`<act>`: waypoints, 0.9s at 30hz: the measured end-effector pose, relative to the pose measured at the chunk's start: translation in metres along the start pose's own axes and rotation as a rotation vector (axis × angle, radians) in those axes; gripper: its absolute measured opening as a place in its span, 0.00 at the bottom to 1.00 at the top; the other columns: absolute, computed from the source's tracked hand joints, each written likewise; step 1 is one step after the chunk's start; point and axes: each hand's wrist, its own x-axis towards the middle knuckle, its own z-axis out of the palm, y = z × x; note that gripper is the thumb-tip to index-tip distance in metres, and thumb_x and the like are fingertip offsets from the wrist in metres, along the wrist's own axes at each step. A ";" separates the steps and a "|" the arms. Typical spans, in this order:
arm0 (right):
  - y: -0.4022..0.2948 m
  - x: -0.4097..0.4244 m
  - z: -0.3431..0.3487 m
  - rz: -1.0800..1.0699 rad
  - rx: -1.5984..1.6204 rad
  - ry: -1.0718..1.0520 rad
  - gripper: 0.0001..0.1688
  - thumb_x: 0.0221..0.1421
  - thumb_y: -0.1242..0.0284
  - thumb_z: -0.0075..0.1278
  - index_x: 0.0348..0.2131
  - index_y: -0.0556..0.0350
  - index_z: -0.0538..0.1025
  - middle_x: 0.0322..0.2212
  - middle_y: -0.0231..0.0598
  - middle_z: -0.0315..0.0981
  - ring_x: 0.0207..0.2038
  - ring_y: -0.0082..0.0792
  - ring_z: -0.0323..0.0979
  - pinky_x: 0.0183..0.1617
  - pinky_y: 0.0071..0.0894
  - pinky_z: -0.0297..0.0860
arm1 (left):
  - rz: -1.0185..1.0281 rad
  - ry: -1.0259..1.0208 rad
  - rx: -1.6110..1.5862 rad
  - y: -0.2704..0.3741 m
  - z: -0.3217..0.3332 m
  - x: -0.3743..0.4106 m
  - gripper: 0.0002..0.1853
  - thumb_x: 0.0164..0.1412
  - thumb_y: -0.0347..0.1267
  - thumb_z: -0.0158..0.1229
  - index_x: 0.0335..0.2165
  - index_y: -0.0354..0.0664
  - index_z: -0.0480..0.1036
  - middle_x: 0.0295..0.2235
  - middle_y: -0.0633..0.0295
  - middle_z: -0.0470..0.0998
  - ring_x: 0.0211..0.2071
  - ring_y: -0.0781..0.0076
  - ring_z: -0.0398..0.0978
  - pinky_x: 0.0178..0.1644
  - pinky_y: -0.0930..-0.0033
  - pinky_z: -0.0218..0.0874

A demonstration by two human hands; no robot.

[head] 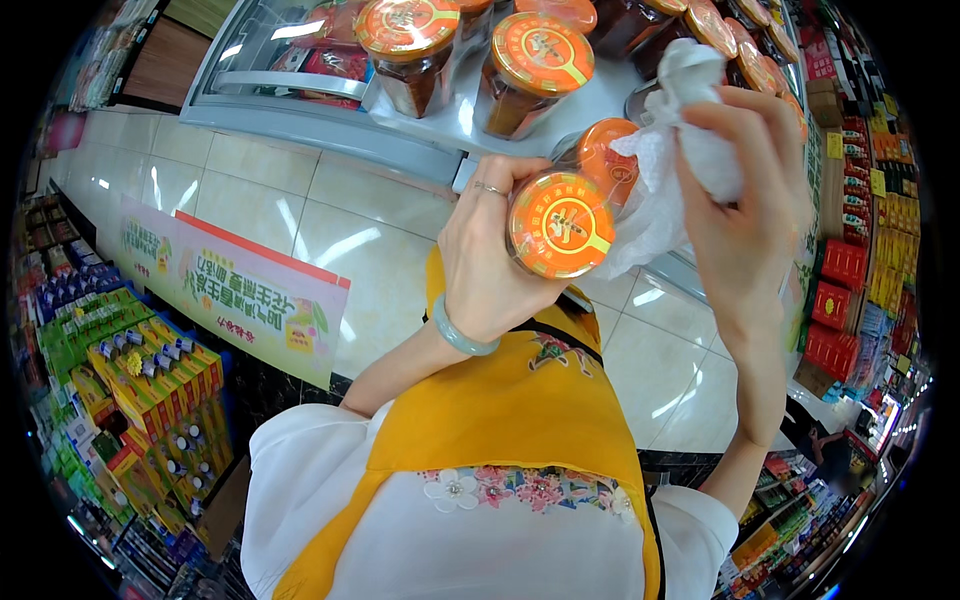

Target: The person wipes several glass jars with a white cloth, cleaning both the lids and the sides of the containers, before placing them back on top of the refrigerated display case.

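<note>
My left hand (484,251) grips a jar by its side, its orange and gold lid (562,225) facing up towards me. Most of the jar's body is hidden under the lid and behind my fingers. A crumpled white cloth or tissue (697,142) is bunched in my right hand (750,180), just to the right of that jar, with a loose end hanging down. Partly behind the held jar and the cloth is another orange-lidded jar (609,154). Dark-filled jars (536,64) with similar lids stand on a white surface (480,150) beyond my hands.
A glass-topped display freezer (300,94) with packaged goods is at the upper left. More lidded jars (709,30) crowd the upper right. Stacked boxes (157,375) and a printed banner (247,292) are on the left; stocked shelves (885,217) line the right. Another person (821,446) is at the lower right.
</note>
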 end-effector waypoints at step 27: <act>-0.052 -0.035 0.010 -0.046 0.363 -0.134 0.21 0.32 0.82 0.61 0.33 0.54 0.78 0.38 0.40 0.73 0.30 0.40 0.71 0.29 0.30 0.66 | -0.226 -0.016 -0.280 0.002 -0.003 0.002 0.30 0.38 0.37 0.68 0.41 0.37 0.69 0.40 0.55 0.71 0.40 0.51 0.72 0.41 0.60 0.64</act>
